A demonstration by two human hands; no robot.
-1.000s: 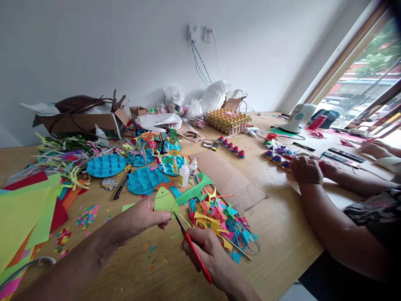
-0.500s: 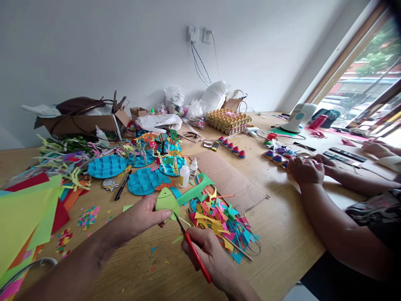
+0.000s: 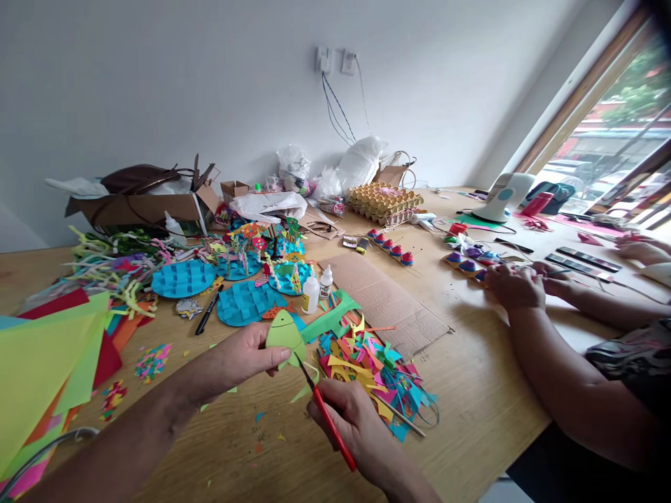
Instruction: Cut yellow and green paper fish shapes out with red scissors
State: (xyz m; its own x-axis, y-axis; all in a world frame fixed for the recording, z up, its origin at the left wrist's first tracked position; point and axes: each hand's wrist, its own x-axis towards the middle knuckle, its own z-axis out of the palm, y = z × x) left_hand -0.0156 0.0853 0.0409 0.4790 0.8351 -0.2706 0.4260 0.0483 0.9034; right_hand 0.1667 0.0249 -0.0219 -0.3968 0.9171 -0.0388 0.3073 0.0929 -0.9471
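Between the thumb and fingers of my left hand [image 3: 262,355] is a light green paper fish [image 3: 283,334] with drawn black lines and an eye. My right hand [image 3: 349,419] grips red-handled scissors [image 3: 331,423], whose blades touch the fish's lower right edge. Just below the blades a thin green paper offcut [image 3: 304,392] curls. Beyond the fish lie a blue woven paper disc [image 3: 244,304] and two white glue bottles, the nearer glue bottle [image 3: 310,293] with a yellow label. A heap of coloured paper scraps [image 3: 367,360] lies right of the scissors.
Coloured paper sheets [image 3: 47,377] cover the left side. A black marker [image 3: 208,311] lies near the disc. Brown cardboard [image 3: 385,300] lies flat mid-table; egg trays [image 3: 385,202] stand behind it. A co-worker's hands [image 3: 516,285] work at painted egg-carton cups [image 3: 464,264] on the right.
The view has shifted slightly, so everything sits a little further right. A green paper strip now hangs loose below the scissor blades. Both hands keep their holds.
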